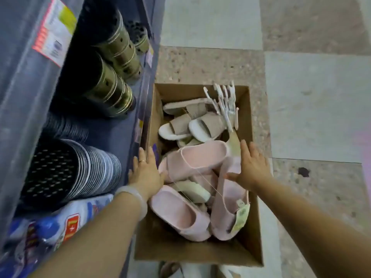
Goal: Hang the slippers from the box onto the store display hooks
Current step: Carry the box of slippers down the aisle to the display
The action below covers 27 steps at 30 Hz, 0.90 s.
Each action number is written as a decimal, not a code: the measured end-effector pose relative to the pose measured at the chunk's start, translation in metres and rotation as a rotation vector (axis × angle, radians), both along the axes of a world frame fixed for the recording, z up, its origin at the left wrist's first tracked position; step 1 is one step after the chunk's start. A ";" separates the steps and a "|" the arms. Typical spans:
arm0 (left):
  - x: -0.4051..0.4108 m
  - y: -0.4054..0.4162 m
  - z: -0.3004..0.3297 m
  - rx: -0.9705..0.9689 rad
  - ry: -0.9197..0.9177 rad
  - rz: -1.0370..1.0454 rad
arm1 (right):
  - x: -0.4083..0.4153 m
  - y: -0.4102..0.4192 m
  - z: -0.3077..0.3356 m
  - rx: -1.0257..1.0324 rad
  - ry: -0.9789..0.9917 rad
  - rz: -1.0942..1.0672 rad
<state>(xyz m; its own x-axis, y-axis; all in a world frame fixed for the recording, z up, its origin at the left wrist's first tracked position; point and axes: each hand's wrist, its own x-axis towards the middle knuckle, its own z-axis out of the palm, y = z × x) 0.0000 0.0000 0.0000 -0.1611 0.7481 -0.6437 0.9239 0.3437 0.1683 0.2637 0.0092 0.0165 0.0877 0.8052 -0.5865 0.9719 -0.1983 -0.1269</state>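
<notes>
An open cardboard box (190, 252) stands on the floor, holding several slippers. Pink slippers lie at the near end: one on top (198, 159), one at the lower left (178, 213), and one at the right (226, 207) with a paper tag (241, 215). Beige slippers (206, 127) lie at the far end beside a bunch of white plastic hangers (224, 101). My left hand (144, 173) rests palm down on the box's left wall, thumb against the top pink slipper. My right hand (251, 167) is spread over the box's right side, thumb touching a pink slipper. No display hooks are in view.
A dark blue shelf unit (124, 137) runs along the left, tight against the box. It carries stacked black perforated baskets (60, 169), stacked gold ones (112, 85) and packaged bottles (66, 221). Tiled floor (311, 97) spreads to the right and beyond the box.
</notes>
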 end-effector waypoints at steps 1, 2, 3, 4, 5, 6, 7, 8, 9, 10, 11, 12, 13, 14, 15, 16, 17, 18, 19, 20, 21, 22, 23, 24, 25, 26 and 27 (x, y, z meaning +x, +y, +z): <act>0.000 0.006 -0.014 0.008 -0.018 0.065 | 0.002 0.006 -0.015 0.011 0.012 -0.062; -0.002 0.014 -0.028 0.018 -0.037 0.133 | 0.006 0.012 -0.029 0.035 0.023 -0.139; -0.005 0.021 -0.042 0.025 -0.055 0.209 | 0.010 0.020 -0.043 0.058 0.044 -0.209; -0.007 0.027 -0.053 0.027 -0.072 0.265 | 0.012 0.028 -0.052 0.070 0.076 -0.279; -0.010 0.030 -0.064 0.048 -0.066 0.285 | 0.015 0.034 -0.065 0.111 0.122 -0.341; -0.011 0.030 -0.073 0.069 -0.057 0.283 | 0.016 0.038 -0.075 0.144 0.150 -0.386; -0.014 0.030 -0.082 0.114 -0.039 0.278 | 0.019 0.041 -0.084 0.182 0.169 -0.419; -0.016 0.029 -0.088 0.159 -0.018 0.274 | 0.021 0.041 -0.090 0.202 0.164 -0.453; -0.018 0.027 -0.094 0.201 -0.001 0.261 | 0.024 0.042 -0.096 0.210 0.141 -0.481; -0.019 0.026 -0.099 0.227 0.005 0.258 | 0.027 0.042 -0.100 0.200 0.110 -0.504; -0.019 0.025 -0.103 0.261 0.013 0.254 | 0.030 0.042 -0.104 0.192 0.080 -0.505; -0.017 0.024 -0.105 0.286 0.018 0.251 | 0.032 0.043 -0.106 0.173 0.058 -0.503; -0.016 0.025 -0.106 0.292 0.028 0.251 | 0.035 0.046 -0.106 0.154 0.042 -0.497; -0.015 0.026 -0.106 0.290 0.037 0.247 | 0.036 0.048 -0.105 0.136 0.026 -0.488; -0.014 0.027 -0.106 0.286 0.044 0.245 | 0.036 0.050 -0.104 0.130 0.008 -0.472; -0.015 0.027 -0.105 0.286 0.045 0.242 | 0.037 0.050 -0.103 0.133 -0.008 -0.451; -0.015 0.027 -0.103 0.288 0.037 0.246 | 0.037 0.050 -0.101 0.137 -0.023 -0.426; -0.015 0.028 -0.101 0.298 0.021 0.254 | 0.039 0.050 -0.098 0.141 -0.027 -0.406; -0.015 0.028 -0.098 0.308 0.003 0.263 | 0.040 0.049 -0.094 0.148 -0.026 -0.387; -0.015 0.029 -0.093 0.312 -0.007 0.264 | 0.042 0.047 -0.090 0.155 -0.024 -0.378; -0.013 0.028 -0.086 0.301 -0.007 0.258 | 0.045 0.045 -0.083 0.158 -0.018 -0.381; -0.011 0.026 -0.077 0.290 -0.002 0.251 | 0.049 0.042 -0.076 0.158 -0.010 -0.391; -0.009 0.023 -0.068 0.286 0.006 0.245 | 0.053 0.039 -0.067 0.159 -0.006 -0.395; -0.006 0.021 -0.056 0.283 0.009 0.239 | 0.057 0.035 -0.056 0.158 -0.005 -0.394; -0.002 0.019 -0.042 0.275 0.008 0.236 | 0.063 0.031 -0.044 0.159 -0.003 -0.394; 0.003 0.019 -0.026 0.265 0.005 0.234 | 0.069 0.028 -0.030 0.160 0.002 -0.403; 0.009 0.019 -0.009 0.258 0.002 0.233 | 0.075 0.025 -0.014 0.161 0.010 -0.416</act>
<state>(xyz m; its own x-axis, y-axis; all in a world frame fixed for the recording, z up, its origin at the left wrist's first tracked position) 0.0088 0.0190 -0.0088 -0.3478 0.8292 -0.4375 0.8261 0.4917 0.2753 0.3385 0.0343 0.0022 0.4187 0.7838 -0.4587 0.8122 -0.5491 -0.1969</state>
